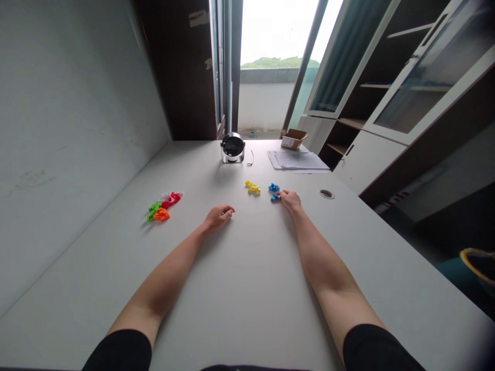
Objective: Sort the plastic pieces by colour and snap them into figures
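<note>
My right hand (291, 199) reaches out over the white table, its fingers closed at the edge of a small blue piece (275, 198). Just beyond lies a small heap of blue pieces (274, 187) of the same colour. Their exact kind is too small to make out. To the left of these is a cluster of yellow pieces (253, 188), which neither hand touches. My left hand (218, 218) rests on the tabletop with curled fingers, and I see nothing in it. Farther left sits a pile of green, orange, red and white pieces (161, 208).
A round black device on a metal stand (232, 146) is at the back, with a thin wire loop (251, 158) beside it. Papers (297, 160) and an opened cardboard box (293, 139) lie back right. A round cable hole (327, 194) is set in the table (240, 288); a wall borders the left.
</note>
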The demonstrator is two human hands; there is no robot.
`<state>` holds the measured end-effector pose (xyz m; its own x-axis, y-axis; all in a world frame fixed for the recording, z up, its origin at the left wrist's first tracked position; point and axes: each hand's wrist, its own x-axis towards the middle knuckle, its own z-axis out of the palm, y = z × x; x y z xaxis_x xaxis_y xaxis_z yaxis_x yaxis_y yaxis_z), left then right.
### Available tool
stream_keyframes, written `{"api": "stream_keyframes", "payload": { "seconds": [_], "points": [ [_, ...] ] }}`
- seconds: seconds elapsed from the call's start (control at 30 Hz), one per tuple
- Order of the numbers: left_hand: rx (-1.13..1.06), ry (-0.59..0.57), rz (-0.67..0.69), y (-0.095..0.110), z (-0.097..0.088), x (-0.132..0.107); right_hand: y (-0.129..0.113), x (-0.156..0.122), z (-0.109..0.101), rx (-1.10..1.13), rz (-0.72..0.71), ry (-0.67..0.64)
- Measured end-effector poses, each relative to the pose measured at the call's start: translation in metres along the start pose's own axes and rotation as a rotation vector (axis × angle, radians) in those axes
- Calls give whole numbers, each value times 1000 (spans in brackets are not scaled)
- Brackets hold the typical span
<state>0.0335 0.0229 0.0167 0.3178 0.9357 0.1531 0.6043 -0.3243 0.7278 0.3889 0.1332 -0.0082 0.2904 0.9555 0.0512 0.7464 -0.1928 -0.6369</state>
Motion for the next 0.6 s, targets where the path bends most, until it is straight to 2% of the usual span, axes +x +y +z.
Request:
{"api": "stream_keyframes", "payload": {
  "seconds": [0.13,0.27,0.6],
  "points": [
    [16,0,-20,0,0,0,3,3,0,-60,-51,-71],
    [17,-2,-6,0,0,-1,0,-2,4,-156,-128,-64],
    [9,7,18,-2,1,0,-5,-18,11,-151,-97,183]
  ]
}}
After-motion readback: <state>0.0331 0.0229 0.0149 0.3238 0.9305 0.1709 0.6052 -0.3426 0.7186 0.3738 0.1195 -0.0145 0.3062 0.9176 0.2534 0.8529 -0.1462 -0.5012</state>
